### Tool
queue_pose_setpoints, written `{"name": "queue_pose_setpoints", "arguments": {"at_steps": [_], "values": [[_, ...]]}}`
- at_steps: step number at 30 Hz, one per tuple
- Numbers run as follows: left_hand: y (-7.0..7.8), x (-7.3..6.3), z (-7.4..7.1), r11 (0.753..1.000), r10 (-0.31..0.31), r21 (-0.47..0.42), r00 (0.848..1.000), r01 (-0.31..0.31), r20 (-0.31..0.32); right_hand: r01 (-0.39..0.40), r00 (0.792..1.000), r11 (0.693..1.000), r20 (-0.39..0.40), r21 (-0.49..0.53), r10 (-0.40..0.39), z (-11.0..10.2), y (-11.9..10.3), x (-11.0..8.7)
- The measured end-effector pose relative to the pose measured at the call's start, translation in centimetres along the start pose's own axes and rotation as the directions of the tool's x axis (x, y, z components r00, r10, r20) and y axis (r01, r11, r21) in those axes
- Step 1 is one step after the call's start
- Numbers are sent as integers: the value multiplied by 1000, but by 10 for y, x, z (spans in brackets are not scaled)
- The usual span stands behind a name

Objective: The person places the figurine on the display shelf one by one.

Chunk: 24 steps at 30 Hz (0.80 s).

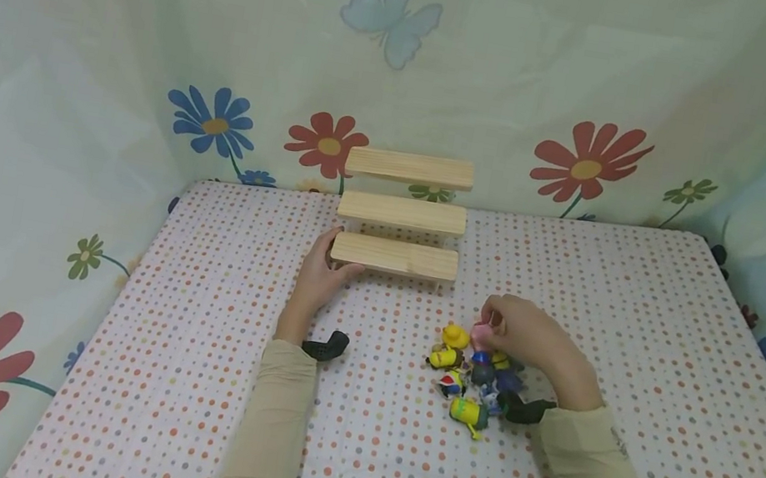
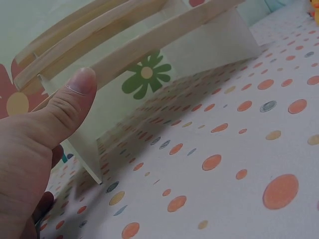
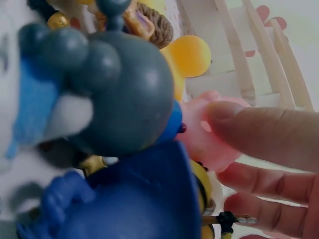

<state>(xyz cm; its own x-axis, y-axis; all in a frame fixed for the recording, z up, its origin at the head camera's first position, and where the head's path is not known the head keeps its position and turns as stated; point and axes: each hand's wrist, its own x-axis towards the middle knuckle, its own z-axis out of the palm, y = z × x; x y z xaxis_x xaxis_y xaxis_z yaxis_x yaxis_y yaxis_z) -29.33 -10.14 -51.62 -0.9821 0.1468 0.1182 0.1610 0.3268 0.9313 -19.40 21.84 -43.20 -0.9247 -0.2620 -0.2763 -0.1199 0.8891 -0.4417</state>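
Observation:
A small three-tier wooden shelf (image 1: 395, 256) with white side panels stands at the back of the table. My left hand (image 1: 319, 283) grips its left end, the thumb (image 2: 79, 84) on the front edge of the lowest board and the fingers round the side panel. Right of the shelf, my right hand (image 1: 527, 335) pinches a pink-headed toy figurine (image 3: 199, 129) with a blue body between thumb and fingers. That figurine is among a cluster of small toys, with a yellow duck (image 1: 455, 336) and a dark grey round-headed figure (image 3: 129, 94) close beside it.
Several yellow figures, one of them a green-and-yellow toy (image 1: 468, 412), lie in the same cluster near my right wrist. A dotted cloth (image 1: 200, 378) covers the table. Behind it hangs a flowered curtain (image 1: 471, 76).

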Motion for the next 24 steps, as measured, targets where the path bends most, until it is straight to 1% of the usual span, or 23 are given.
{"name": "queue_pose_setpoints", "arguments": {"at_steps": [3, 8, 10, 13, 16, 19, 21, 24], "values": [[2, 2, -1, 1000, 1, -5, 1000, -1, -2, 13, 1000, 1000, -12, 20, -13, -3, 0, -1], [3, 0, -1, 1000, -20, -15, 1000, 20, 2, -11, 1000, 997, 1, 73, 11, -6, 1, -4], [3, 0, -1, 999, -28, -16, 1000, 28, 4, -24, 1000, 996, -10, 91, 25, -8, 4, -4], [2, 1, 0, 999, -36, -14, 999, 36, 4, -27, 998, 990, -44, 141, 33, -10, 8, -1], [1, 2, 0, 999, -51, -17, 999, 51, 3, -2, 994, 982, -109, 189, 23, -9, 13, 3], [0, 2, 0, 997, -68, -32, 998, 68, 7, 35, 977, 976, -211, 213, 11, -6, 16, 8], [0, 1, 0, 996, -82, -35, 997, 82, 5, 47, 957, 976, -290, 214, 18, -4, 18, 11], [0, 0, -1, 995, -96, -30, 995, 96, -4, 57, 920, 969, -390, 240, 43, -1, 17, 15]]}}
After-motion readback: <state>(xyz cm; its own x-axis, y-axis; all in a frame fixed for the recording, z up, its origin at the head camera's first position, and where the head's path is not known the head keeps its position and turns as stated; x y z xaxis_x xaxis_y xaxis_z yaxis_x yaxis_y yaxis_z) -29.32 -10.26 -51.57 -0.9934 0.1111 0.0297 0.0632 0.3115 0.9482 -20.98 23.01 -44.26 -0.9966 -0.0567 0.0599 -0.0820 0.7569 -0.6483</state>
